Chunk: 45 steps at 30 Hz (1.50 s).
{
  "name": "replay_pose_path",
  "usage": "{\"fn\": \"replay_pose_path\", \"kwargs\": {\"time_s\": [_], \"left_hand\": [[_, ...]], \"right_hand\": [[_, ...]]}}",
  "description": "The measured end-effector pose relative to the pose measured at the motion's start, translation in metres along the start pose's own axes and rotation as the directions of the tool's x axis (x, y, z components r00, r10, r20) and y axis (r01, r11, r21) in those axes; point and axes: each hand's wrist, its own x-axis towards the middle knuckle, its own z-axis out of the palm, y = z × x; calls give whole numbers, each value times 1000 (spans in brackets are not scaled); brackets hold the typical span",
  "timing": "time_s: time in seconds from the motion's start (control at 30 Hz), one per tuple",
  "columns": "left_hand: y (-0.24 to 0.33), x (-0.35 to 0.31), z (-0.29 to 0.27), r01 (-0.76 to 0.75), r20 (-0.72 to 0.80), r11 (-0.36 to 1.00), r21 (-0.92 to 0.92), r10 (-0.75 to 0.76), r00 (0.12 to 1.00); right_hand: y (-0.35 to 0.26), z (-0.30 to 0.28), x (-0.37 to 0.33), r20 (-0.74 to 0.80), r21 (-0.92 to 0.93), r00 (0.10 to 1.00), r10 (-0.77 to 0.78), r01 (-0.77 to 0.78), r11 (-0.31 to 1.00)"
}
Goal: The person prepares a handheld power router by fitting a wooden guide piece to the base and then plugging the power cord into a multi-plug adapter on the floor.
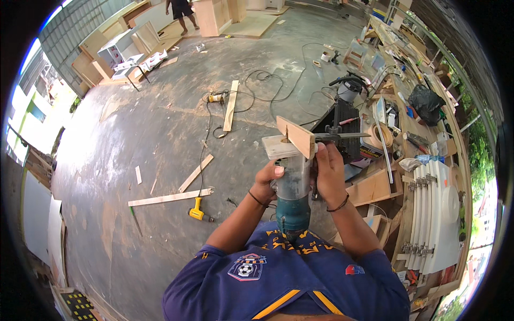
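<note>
In front of my chest is a trim router (293, 214) with a teal body and a clear housing, its base end pointing up and away from me. A flat wooden plate (277, 145) sits on that base. Across the plate stands an upright wood strip (297, 137) with a slot cut in it. My left hand (266, 181) is closed around the left side of the clear housing, thumb on top. On the other side, my right hand (330, 168) has its fingers bent at a bar clamp (342, 136) by the strip's right end; its exact grip is partly hidden.
A cluttered workbench (393, 91) runs along the right, with white panels (431, 214) bearing hinges. On the floor lie a yellow power tool (199, 210), wood strips (170, 197), another tool (216, 98) and trailing cables (273, 99). A person (182, 13) stands near cabinets at the back.
</note>
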Motion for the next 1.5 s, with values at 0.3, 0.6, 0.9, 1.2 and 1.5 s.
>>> {"fn": "replay_pose_path", "kwargs": {"time_s": [0.3,0.6,0.9,1.2,1.5], "left_hand": [[0,-3,1,11,-30,1000,0,-11,999],[2,-8,-5,0,-11,1000,1,0,1000],[3,-11,-8,88,107,996,-21,-86,991],[12,-10,-8,96,7,993,72,-96,995],[12,-7,-3,100,11,992,72,-101,995]], "right_hand": [[12,-15,3,129,-84,988,80,-69,994],[18,-5,7,117,-164,983,-143,161,973],[16,-5,3,188,192,982,37,-73,979],[-4,3,10,115,170,978,174,-192,966],[28,-3,12,19,170,993,118,-119,978]]}}
